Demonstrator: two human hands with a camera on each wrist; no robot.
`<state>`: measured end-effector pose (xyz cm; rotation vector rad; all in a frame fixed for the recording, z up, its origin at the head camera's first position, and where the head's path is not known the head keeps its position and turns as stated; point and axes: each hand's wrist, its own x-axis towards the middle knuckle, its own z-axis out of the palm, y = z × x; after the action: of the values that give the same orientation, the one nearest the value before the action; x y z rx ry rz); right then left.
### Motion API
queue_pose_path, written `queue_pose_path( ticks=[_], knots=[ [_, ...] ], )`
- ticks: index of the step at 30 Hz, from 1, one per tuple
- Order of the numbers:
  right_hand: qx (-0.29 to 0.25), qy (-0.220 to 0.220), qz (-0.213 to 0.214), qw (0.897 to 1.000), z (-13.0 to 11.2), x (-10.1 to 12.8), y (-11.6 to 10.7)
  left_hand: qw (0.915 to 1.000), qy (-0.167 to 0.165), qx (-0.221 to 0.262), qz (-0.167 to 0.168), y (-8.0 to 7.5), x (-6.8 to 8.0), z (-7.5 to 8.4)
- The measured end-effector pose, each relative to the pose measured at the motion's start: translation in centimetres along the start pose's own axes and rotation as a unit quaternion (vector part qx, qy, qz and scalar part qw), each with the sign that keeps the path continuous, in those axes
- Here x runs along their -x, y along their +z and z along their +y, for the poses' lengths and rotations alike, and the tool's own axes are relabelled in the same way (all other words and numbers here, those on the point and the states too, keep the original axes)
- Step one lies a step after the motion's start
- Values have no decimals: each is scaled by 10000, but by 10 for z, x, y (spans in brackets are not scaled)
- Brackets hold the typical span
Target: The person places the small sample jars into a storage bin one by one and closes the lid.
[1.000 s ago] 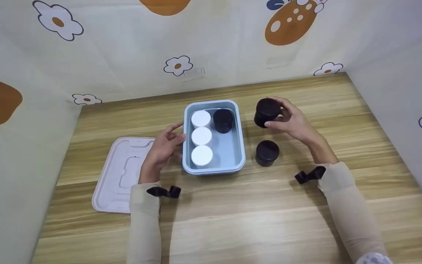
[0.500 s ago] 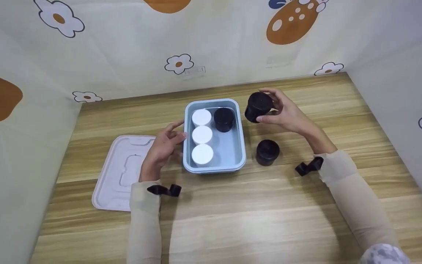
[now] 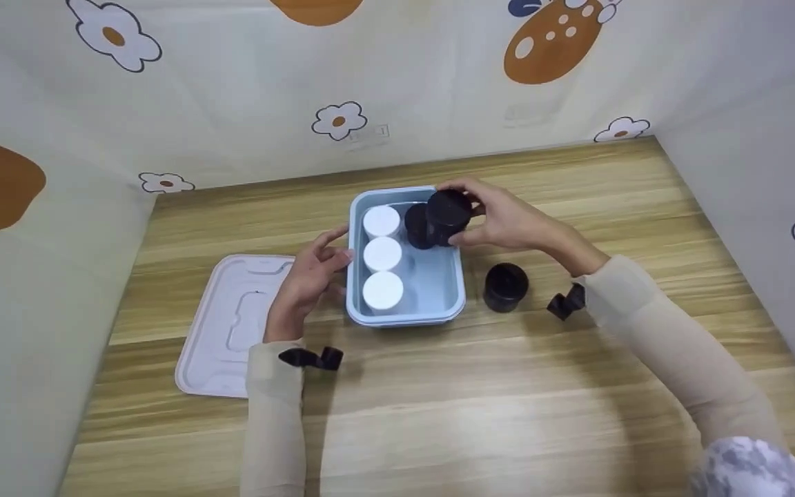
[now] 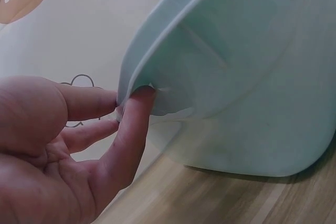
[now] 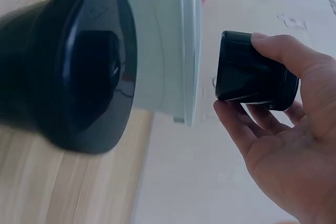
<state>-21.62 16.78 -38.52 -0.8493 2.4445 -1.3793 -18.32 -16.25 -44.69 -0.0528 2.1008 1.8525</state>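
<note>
While it hangs above the right-hand side of the pale blue tub (image 3: 458,304), the black jar (image 3: 448,216) sits pinched in the right hand (image 3: 508,222), thumb on one side and curled fingers (image 5: 247,129) on the other, its body tilted and clear of the tub's floor; the right wrist view shows the same jar (image 5: 254,80) just beyond the tub's rim (image 5: 190,51); directly beside it, inside the tub at the back right, stands a second black jar (image 3: 417,224), partly hidden by the held one; along the tub's left side three white-lidded jars (image 3: 381,255) stand in a row; the left hand (image 3: 308,279) rests against the tub's outer left wall, its fingers (image 4: 131,129) nearly straight and touching just under the rim, gripping nothing; a third black jar (image 3: 506,286) stands on the wooden table (image 3: 508,400) just right of the tub; a pale lid (image 3: 228,324) lies flat on the table to the left of the left hand.
</note>
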Motion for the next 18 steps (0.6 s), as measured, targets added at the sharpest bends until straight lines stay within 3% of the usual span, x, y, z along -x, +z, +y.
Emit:
queue_pose_path(
  ticks=[10,18],
  knots=[
    [715,-13,-392,9967,-5,-13,27,10000,4,59,-27,0,1,-1],
    [1341,-656,-596,9870,1,-17,43,10000,-55,-6,-28,-1,0,0]
  ],
)
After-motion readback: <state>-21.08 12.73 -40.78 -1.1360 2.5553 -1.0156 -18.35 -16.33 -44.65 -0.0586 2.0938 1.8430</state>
